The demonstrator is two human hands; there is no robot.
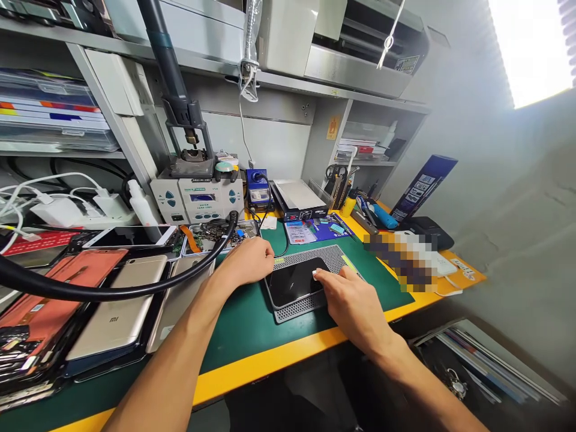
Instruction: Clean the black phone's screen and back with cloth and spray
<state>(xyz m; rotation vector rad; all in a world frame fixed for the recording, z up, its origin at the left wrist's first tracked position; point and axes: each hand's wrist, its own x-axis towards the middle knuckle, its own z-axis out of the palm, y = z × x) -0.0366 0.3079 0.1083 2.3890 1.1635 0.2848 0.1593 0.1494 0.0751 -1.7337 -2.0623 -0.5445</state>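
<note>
A yellow-edged desk (270, 364) spans the lower frame, its smooth green mat (240, 339) probably there to spare the top from scratches; a gold phone (121, 300) with a satin back lies at lower left, seemingly parked out of the hands' way; at centre sits a grey perforated pad (338, 257), likely for grip; on it rests the black phone (294, 282), flat and glossy with rounded corners; the right hand (355, 300) bends its fingers over the phone's right side, by a tiny white bit (315, 273), pinch uncertain; the left hand (252, 259), fingers curled, steadies, perhaps, the upper-left corner; whether it grasps anything I cannot tell.
</note>
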